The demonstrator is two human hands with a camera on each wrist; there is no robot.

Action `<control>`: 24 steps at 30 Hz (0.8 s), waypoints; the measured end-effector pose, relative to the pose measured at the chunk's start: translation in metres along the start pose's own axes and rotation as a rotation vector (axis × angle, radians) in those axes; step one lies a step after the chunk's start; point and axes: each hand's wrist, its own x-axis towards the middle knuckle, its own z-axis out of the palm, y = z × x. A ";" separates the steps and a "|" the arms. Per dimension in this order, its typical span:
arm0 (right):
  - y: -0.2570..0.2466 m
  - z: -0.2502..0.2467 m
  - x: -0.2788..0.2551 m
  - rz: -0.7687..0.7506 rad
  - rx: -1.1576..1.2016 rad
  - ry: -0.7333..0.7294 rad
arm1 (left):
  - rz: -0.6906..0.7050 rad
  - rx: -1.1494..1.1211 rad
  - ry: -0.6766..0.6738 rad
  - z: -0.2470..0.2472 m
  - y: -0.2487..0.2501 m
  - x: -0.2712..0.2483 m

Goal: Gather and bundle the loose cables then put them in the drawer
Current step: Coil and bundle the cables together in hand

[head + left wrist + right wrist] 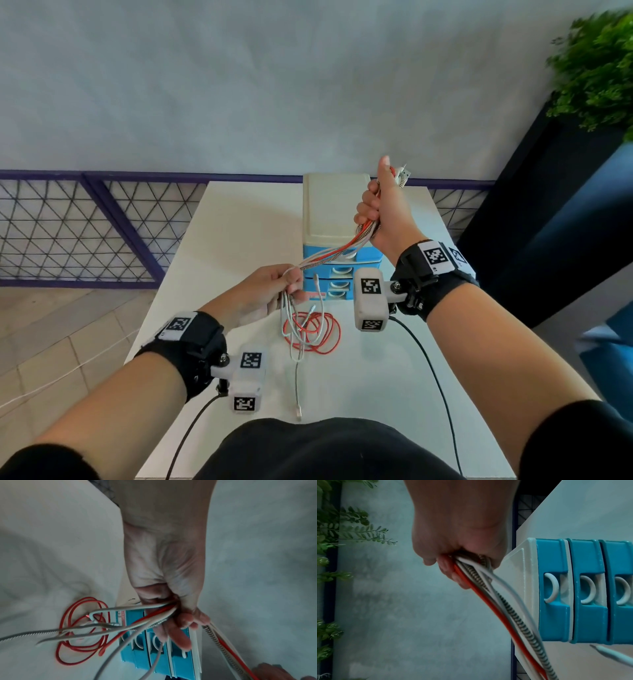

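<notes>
Cables (pixel 329 255) stretch taut between our two hands: a red one, several white ones and one in a spiral metal sleeve, all running side by side as a bunch. Our right hand (pixel 383 212) is raised above the bench (pixel 239 222), fingers wrapped round the upper end of the bunch, thumb pointing up, with a few plug ends (pixel 403 174) poking out past the fist. In the right wrist view the red, white and sleeved strands leave the closed fingers (pixel 452 572) together and run down past the drawer fronts. Our left hand (pixel 270 291) sits lower and nearer to us, pinching the same bunch where it bends; in the left wrist view the strands pass under the curled fingers (pixel 181 632) and fan out beyond them.

Below the left hand the loose ends hang to the bench. The red cable's slack (pixel 318 334) lies there in a rough coil, white loops cross over it, and one white lead (pixel 297 383) trails straight toward us, its plug near the bench's near edge.

Just behind the coil stands a small drawer unit (pixel 337 205) with a cream top and blue drawers (pixel 554 588), each with a white curved handle. All the drawers we can see are pushed shut, so we cannot tell what they hold.

A green plant (pixel 596 68) fills the far right corner.
</notes>
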 end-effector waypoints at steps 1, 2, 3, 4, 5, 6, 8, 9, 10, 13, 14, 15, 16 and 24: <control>0.000 0.001 0.000 -0.002 -0.004 -0.001 | -0.006 -0.053 0.000 0.002 0.000 -0.001; 0.001 0.001 0.000 -0.001 -0.009 0.001 | -0.008 -0.070 0.009 0.003 0.001 -0.003; 0.001 0.001 0.001 0.000 -0.015 0.007 | -0.009 -0.061 0.025 0.003 0.001 -0.004; 0.002 0.000 0.001 -0.001 -0.019 0.016 | -0.002 -0.035 0.039 0.002 0.000 -0.004; 0.002 -0.001 0.001 -0.004 -0.021 0.026 | 0.007 -0.004 0.050 0.000 -0.001 -0.004; 0.003 -0.002 0.002 -0.008 -0.021 0.033 | 0.019 0.041 0.048 0.000 -0.001 -0.005; 0.001 -0.004 0.002 -0.016 -0.022 0.042 | 0.022 0.175 0.049 -0.002 -0.004 -0.005; -0.001 -0.005 0.002 -0.020 -0.026 0.046 | 0.006 0.278 0.058 -0.002 -0.005 -0.006; -0.004 -0.007 0.002 -0.026 -0.032 0.047 | -0.009 0.418 0.064 -0.002 -0.008 -0.007; -0.012 -0.013 0.002 -0.054 -0.063 0.041 | -0.030 1.026 0.014 -0.006 -0.023 -0.010; -0.013 -0.014 0.001 -0.061 -0.076 0.039 | -0.021 1.172 -0.022 -0.008 -0.027 -0.012; -0.012 -0.015 0.001 -0.067 -0.086 0.038 | -0.016 1.272 -0.054 -0.011 -0.032 -0.012; -0.011 -0.015 0.001 -0.072 -0.091 0.038 | -0.016 1.333 -0.081 -0.013 -0.034 -0.012; -0.005 -0.014 -0.002 -0.064 -0.093 0.015 | -0.035 1.334 -0.169 -0.025 -0.035 -0.014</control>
